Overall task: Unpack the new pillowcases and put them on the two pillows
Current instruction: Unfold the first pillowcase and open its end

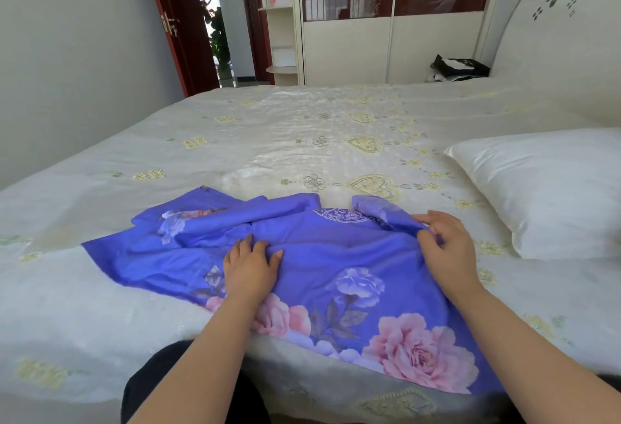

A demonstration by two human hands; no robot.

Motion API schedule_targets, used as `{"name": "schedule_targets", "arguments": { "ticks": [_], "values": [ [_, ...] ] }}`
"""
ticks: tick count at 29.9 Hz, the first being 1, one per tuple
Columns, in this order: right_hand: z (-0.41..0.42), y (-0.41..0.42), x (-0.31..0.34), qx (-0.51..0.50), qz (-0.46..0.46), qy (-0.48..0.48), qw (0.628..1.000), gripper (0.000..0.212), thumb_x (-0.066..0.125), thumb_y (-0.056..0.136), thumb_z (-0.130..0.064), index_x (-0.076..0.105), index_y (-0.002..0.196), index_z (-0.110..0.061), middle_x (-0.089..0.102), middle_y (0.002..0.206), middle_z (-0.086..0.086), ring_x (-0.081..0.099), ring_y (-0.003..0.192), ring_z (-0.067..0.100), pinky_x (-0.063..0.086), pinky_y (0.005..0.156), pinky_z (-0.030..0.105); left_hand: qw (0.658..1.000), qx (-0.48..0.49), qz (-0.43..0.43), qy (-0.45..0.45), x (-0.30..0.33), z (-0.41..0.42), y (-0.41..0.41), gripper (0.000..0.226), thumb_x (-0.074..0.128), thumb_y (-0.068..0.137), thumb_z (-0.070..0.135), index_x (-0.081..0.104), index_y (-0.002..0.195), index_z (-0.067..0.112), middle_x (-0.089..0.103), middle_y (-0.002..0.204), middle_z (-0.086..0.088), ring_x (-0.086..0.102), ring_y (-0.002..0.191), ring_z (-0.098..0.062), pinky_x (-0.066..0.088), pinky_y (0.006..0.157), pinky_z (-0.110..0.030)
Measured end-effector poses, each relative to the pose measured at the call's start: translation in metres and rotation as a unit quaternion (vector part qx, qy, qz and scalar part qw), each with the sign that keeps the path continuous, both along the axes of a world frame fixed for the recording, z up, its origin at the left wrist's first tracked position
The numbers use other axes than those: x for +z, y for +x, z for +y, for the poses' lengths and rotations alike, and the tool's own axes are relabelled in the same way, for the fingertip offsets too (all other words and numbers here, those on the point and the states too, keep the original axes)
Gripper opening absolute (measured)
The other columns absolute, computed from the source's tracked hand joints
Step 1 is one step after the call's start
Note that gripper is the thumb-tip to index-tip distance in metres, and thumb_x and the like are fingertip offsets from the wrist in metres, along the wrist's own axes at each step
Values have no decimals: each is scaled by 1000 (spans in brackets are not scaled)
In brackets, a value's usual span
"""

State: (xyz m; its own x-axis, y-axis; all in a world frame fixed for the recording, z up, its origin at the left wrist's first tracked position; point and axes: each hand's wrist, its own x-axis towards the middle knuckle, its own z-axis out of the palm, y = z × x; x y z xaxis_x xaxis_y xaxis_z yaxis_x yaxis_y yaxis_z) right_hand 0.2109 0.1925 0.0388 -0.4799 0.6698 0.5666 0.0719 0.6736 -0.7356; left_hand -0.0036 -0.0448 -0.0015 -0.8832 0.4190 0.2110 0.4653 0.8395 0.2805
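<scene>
A: One wide bed (285, 141), cream spread; what lies on it?
B: A blue floral pillowcase (319, 265), rumpled at the near edge, beside a white pillow (551, 188).
A: Hands?
B: Left hand (250, 265) flat, pressing the cloth; right hand (445, 245) pinching a fold.

One bed (100, 222) at centre frame, one white pillow (551, 191) at right, one blue floral pillowcase (319, 265) lower centre, one black bag (460, 67) upper right, two hands: left hand (250, 267), right hand (447, 248).
</scene>
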Motion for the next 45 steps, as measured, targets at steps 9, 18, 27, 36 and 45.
{"name": "schedule_targets", "arguments": {
  "ticks": [9,18,27,36,45],
  "values": [
    [-40,5,66,390,-515,-149,749,24,66,82,-38,58,78,-15,46,63,-5,40,58,9,33,59,25,993,102,-54,6,25,-14,-15,65,37,90,62,47,127,10,53,129,-13,42,122,-34,35,95,-43],
    [-45,-52,48,230,-284,-74,928,10,59,91,-23,61,85,-15,67,81,0,61,71,14,49,76,35,984,-173,-39,17,83,-1,31,35,50,93,31,35,64,20,54,76,-1,49,86,-26,35,69,-33],
    [-48,-61,19,153,-515,-63,841,32,62,86,-40,55,94,-11,57,93,6,54,84,21,37,63,26,867,-239,-333,283,127,-17,67,21,52,89,28,56,79,10,50,75,-1,45,71,-14,36,68,-29],
    [-96,-25,69,521,-397,-243,715,13,52,91,2,56,99,-8,64,88,-1,61,81,9,50,73,21,816,-194,-475,266,94,-16,103,71,64,64,75,58,108,20,68,109,4,63,102,-9,50,96,-38],
    [-77,-5,101,425,-392,-58,814,38,66,80,7,57,101,-24,60,93,-12,53,88,2,45,71,9,666,-309,-576,360,150,-12,130,29,56,71,3,70,95,6,68,92,-13,64,81,-20,51,79,-29]
  ]
}}
